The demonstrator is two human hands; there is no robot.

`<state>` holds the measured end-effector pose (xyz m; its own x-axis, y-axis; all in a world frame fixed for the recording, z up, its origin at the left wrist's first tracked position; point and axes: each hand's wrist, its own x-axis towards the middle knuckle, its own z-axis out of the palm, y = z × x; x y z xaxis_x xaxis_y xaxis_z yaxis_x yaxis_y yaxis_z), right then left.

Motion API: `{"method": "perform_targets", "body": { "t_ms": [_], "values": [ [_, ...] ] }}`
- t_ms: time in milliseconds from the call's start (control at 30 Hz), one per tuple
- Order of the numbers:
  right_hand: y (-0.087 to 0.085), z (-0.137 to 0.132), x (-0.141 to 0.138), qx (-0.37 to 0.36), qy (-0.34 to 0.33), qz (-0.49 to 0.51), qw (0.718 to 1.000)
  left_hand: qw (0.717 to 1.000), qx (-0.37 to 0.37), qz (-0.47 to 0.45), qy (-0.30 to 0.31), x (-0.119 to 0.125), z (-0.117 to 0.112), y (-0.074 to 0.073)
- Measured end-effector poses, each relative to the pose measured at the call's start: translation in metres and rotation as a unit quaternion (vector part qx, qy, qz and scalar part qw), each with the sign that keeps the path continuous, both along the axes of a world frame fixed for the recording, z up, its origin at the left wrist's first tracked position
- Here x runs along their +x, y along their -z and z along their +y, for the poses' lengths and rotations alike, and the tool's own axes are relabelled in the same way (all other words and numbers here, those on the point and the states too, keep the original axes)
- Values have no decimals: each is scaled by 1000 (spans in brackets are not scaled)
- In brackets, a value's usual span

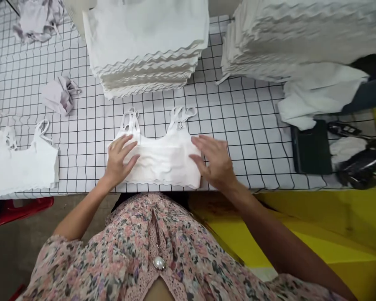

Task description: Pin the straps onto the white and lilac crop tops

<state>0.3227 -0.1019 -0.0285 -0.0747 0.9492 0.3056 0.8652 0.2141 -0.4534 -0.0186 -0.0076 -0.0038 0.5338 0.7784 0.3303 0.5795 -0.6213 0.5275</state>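
A white strappy bra top [163, 163] lies flat near the table's front edge, its thin straps pointing away from me. Over its left side rests my left hand [120, 161], fingers spread and slightly bent. At the opposite side my right hand [216, 161] is open, fingertips at the fabric's edge. Neither hand has the cloth pinched. Some wrinkles run across the middle of the top. Farther left, a similar white top [25, 165] lies flat by the edge.
Tall stacks of folded white garments [147, 46] [301, 37] stand at the back. Crumpled pale cloth [59, 95] lies at left. To the right are a loose white cloth [322, 92], a dark flat case [311, 148] and a shiny black item [366, 165]. Yellow bins [301, 238] stand below.
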Motion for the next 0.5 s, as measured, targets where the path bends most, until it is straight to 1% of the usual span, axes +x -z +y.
{"method": "perform_targets", "body": {
  "t_ms": [67, 100, 167, 233, 300, 367, 433, 500],
  "values": [
    [0, 39, 10, 34, 13, 37, 999, 992, -96, -61, 52, 41, 23, -6],
    [1, 60, 14, 42, 8, 45, 998, 985, -144, -70, 65, 62, 34, -8],
    [2, 100, 19, 45, -17, 42, 998, 975, -201, -68, 60, 98, 53, -9],
    [3, 132, 20, 34, -54, 13, 998, 970, -231, -63, 39, 124, 67, -8],
    [2, 152, 20, 23, -90, -22, 995, 964, -255, -68, 16, 138, 77, -8],
    [0, 161, 18, 33, -112, -35, 993, 955, -286, -83, -2, 142, 83, -10],
    [-3, 160, 17, 68, -111, -20, 991, 937, -331, -112, -7, 141, 88, -12],
    [-6, 153, 17, 100, -99, 6, 990, 907, -394, -147, 11, 141, 90, -16]
  ]
}}
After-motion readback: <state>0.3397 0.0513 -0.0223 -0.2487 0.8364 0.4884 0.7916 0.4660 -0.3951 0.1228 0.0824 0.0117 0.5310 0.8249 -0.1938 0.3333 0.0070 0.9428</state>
